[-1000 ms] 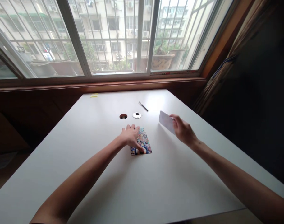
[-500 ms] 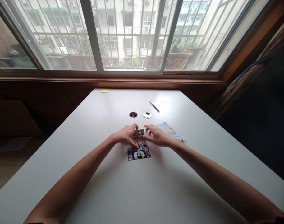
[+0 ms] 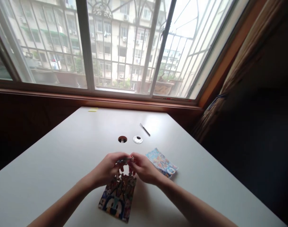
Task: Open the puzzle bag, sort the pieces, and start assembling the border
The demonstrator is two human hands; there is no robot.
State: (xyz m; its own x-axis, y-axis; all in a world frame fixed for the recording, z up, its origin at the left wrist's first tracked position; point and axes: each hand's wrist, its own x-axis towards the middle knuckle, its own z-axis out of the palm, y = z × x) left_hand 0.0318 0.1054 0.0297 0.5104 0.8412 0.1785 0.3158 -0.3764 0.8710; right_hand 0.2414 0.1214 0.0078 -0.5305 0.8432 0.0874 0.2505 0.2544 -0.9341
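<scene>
A colourful cartoon jigsaw puzzle [image 3: 117,197] hangs tilted above the white table [image 3: 63,157], its far edge raised. My left hand [image 3: 108,168] and my right hand [image 3: 144,168] both pinch that far edge, fingertips meeting at the top. Some pieces at the top edge look broken away between the hands. A second colourful card [image 3: 161,162] lies flat on the table just right of my right hand.
A pen [image 3: 145,129] lies farther back on the table, beside a round cable hole [image 3: 122,139] and its white cap [image 3: 137,139]. A yellow sticky note [image 3: 93,109] sits at the far edge. Windows run behind; a curtain [image 3: 219,101] hangs at the right.
My right hand laid the card down at the right, then joined the left on the puzzle. Both hands have lifted the puzzle's far edge off the table.
</scene>
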